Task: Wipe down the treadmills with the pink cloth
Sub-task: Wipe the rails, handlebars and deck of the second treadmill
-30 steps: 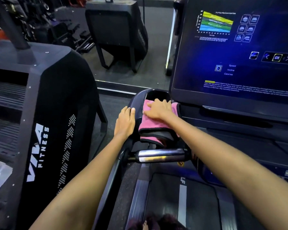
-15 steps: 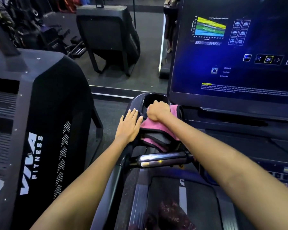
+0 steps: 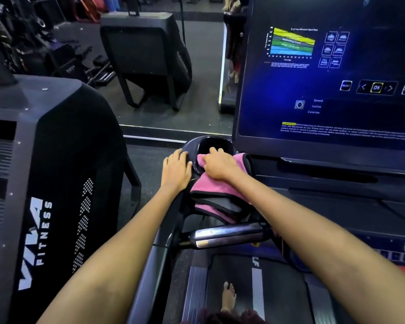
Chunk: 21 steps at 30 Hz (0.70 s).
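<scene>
The pink cloth (image 3: pixel 211 185), edged in black, lies bunched on the left wing of the treadmill console (image 3: pixel 313 183), below the cup holder (image 3: pixel 214 142). My right hand (image 3: pixel 219 163) is on top of it, fingers curled and bunching the cloth at the cup holder's rim. Just to the left, my left hand (image 3: pixel 175 170) rests flat on the console's outer edge, fingers straight, holding nothing. The lit screen (image 3: pixel 325 90) stands right behind the cloth.
A chrome grip bar (image 3: pixel 227 233) crosses just under the cloth. My bare foot (image 3: pixel 228 296) stands on the treadmill belt (image 3: pixel 241 277). A tall black VIVA FITNESS machine (image 3: pixel 56 183) stands close on the left. Another black machine (image 3: pixel 147 57) and weights sit farther back.
My right hand has pushed the cloth forward up to the cup holder rim. My left hand slid forward along the console edge beside it.
</scene>
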Tool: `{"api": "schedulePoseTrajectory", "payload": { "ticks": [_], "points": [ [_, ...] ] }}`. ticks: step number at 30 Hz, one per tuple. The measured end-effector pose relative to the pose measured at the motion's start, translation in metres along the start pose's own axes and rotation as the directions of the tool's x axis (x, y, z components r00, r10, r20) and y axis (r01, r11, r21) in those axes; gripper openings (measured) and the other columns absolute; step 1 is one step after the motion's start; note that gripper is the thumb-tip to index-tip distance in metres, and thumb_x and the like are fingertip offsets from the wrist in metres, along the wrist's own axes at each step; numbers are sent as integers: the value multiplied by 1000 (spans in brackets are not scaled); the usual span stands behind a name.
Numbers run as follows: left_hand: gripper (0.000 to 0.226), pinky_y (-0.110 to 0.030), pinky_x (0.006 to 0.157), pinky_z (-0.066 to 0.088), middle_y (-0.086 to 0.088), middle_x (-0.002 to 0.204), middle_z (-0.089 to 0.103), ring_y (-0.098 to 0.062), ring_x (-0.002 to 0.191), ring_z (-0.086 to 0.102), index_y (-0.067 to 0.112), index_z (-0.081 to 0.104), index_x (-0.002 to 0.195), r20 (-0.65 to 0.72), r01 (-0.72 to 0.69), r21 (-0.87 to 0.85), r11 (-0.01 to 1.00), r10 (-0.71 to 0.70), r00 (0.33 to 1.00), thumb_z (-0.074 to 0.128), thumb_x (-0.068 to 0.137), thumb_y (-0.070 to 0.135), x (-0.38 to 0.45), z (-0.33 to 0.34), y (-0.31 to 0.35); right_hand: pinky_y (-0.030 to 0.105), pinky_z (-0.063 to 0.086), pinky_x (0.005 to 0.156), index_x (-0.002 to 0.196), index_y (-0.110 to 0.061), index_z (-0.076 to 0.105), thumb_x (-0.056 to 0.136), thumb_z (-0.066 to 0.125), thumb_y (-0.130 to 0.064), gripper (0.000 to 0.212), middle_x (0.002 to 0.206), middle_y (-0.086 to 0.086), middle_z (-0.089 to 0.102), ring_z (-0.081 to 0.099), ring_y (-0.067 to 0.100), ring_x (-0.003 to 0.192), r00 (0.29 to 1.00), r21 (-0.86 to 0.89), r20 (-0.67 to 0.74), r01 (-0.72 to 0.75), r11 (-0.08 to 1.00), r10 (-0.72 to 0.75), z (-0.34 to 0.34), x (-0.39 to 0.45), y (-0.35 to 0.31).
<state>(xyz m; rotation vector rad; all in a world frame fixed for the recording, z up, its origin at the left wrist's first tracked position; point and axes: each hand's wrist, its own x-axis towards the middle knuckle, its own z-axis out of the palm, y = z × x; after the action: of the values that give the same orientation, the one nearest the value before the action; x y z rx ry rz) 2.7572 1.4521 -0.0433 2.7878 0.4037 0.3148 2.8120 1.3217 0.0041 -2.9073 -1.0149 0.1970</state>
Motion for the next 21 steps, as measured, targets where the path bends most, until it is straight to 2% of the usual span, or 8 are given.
{"api": "schedulePoseTrajectory", "payload": {
  "ticks": [2,4,11,14,16,18,21],
  "points": [
    [46,-46,111,21,-13,152,26,-28,138,28,11,33,143,71,76,-66,995,-72,995,35,99,27,5,4,-1,42,39,91,121,-10,55,95,37,-17,33,125,15,46,44,35,115,999,23,27,-35,999,34,-3,6,1],
    [49,-49,113,20,-10,156,18,-26,141,23,15,24,147,121,112,-103,988,-99,988,31,100,30,7,8,-2,42,37,96,124,-8,53,97,35,-18,34,130,16,45,43,36,120,996,24,59,-69,997,68,-8,11,-1],
    [51,-48,113,20,-8,157,15,-23,143,18,18,20,149,146,112,-136,984,-92,985,29,101,33,4,12,-5,42,33,103,131,-7,50,100,36,-25,39,140,16,43,41,32,129,974,-11,191,-121,993,121,-16,38,-1],
    [51,-47,113,21,-9,157,16,-24,143,20,17,22,148,125,122,-143,982,-104,987,30,101,32,4,12,-4,45,33,100,127,-10,52,98,36,-31,39,134,15,46,43,37,120,993,7,97,-67,998,66,-7,21,2],
    [50,-47,113,21,-9,157,17,-24,143,20,17,23,148,117,123,-149,981,-106,988,31,101,32,6,12,-4,46,29,99,127,-11,50,94,38,-43,47,131,13,48,42,36,116,1000,-93,-7,-14,996,13,3,-4,3],
    [50,-48,114,20,-8,157,17,-23,143,19,18,23,148,112,124,-162,979,-107,988,31,101,32,7,11,-5,46,29,97,130,-12,45,89,37,-58,63,135,12,44,40,37,115,999,-192,-40,25,981,-33,9,-29,4],
    [50,-47,114,20,-7,156,18,-23,143,20,18,24,148,106,126,-176,976,-109,988,32,101,32,8,12,-6,40,33,90,131,-10,43,90,38,-53,59,132,15,44,43,34,109,997,-283,-47,43,958,-58,8,-48,7]
  ]
}}
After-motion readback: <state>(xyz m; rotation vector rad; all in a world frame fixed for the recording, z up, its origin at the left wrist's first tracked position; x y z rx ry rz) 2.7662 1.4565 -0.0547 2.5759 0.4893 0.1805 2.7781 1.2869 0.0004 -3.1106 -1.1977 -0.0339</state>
